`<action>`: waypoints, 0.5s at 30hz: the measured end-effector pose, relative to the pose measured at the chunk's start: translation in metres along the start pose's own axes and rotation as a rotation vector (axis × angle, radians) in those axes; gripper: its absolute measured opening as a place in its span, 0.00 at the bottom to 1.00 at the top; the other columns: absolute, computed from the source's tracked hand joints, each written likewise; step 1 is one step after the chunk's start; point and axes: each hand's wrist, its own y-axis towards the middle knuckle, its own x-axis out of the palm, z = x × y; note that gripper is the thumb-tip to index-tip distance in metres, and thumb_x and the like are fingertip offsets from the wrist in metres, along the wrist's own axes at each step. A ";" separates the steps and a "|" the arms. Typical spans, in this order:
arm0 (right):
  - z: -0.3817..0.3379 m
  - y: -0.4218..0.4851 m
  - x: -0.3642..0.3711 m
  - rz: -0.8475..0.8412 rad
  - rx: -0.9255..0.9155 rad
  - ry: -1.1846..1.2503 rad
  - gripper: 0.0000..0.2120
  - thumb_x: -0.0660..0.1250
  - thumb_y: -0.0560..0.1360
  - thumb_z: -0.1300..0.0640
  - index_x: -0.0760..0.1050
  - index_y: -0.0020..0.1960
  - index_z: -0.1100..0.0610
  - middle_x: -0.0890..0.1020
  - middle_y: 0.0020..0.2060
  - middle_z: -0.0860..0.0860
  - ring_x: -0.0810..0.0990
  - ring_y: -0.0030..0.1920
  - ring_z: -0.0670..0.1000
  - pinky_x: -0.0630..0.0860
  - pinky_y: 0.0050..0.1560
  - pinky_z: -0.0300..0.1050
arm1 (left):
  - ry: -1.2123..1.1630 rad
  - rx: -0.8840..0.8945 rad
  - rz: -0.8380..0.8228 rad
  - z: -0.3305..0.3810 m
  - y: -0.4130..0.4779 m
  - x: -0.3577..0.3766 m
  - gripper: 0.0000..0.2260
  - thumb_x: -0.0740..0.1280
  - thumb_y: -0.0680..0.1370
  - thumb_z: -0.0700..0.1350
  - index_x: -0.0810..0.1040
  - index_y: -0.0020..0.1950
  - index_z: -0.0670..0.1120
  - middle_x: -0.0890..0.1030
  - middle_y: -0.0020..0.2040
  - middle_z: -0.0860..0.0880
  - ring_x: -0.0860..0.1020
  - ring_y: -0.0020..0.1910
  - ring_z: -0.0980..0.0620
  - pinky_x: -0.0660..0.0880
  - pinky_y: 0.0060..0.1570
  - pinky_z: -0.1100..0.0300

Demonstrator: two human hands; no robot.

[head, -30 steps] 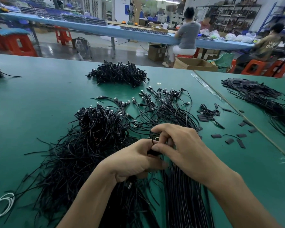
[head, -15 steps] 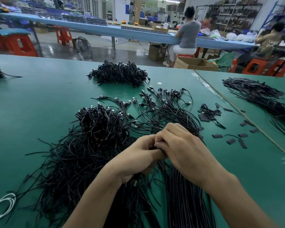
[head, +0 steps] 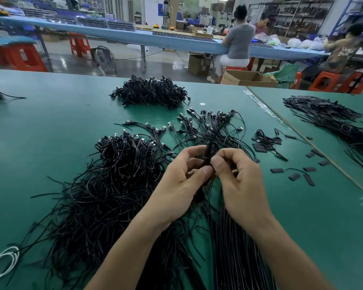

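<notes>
one cable (head: 209, 150), left hand (head: 181, 181), right hand (head: 240, 182) pinching

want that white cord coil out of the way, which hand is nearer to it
Left. The left hand is up and to the right of the white cord coil, across the black cable pile; the right hand sits even further right, beside the left.

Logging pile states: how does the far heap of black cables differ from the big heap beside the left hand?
The far heap is small and compact; the near heap is far larger and sprawling. The far heap's cables look coiled; the near heap trails long loose ends. The far heap lies well away from the left hand; the near heap borders it. Both are black cables on the green table.
</notes>
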 end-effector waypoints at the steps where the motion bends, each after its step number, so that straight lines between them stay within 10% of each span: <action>1: 0.000 0.000 0.001 -0.028 0.035 0.076 0.06 0.65 0.80 0.59 0.77 0.46 0.50 0.83 0.38 0.47 0.81 0.41 0.44 0.75 0.42 0.33 | 0.099 0.023 0.038 -0.001 0.001 0.000 0.11 0.69 0.79 0.48 0.75 0.61 0.56 0.84 0.51 0.51 0.82 0.52 0.55 0.78 0.51 0.63; 7: -0.002 0.000 0.001 -0.130 0.110 0.296 0.10 0.64 0.81 0.61 0.79 0.42 0.54 0.83 0.35 0.46 0.81 0.39 0.42 0.78 0.44 0.36 | 0.144 0.026 0.170 0.003 -0.001 -0.002 0.08 0.72 0.69 0.58 0.79 0.46 0.63 0.83 0.35 0.54 0.80 0.33 0.56 0.77 0.35 0.60; 12: 0.006 -0.004 0.005 -0.171 0.147 0.303 0.09 0.65 0.80 0.61 0.79 0.43 0.55 0.83 0.35 0.43 0.80 0.39 0.39 0.76 0.44 0.32 | -0.071 -0.024 0.163 0.005 0.001 -0.004 0.12 0.62 0.82 0.36 0.80 0.59 0.50 0.86 0.46 0.45 0.85 0.46 0.49 0.81 0.49 0.56; 15: 0.014 -0.008 0.008 -0.184 0.182 0.274 0.10 0.65 0.80 0.60 0.79 0.41 0.53 0.79 0.32 0.39 0.74 0.34 0.37 0.70 0.39 0.28 | -0.271 -0.034 0.167 0.009 0.001 -0.006 0.14 0.54 0.84 0.40 0.79 0.59 0.49 0.86 0.51 0.42 0.84 0.50 0.48 0.79 0.46 0.59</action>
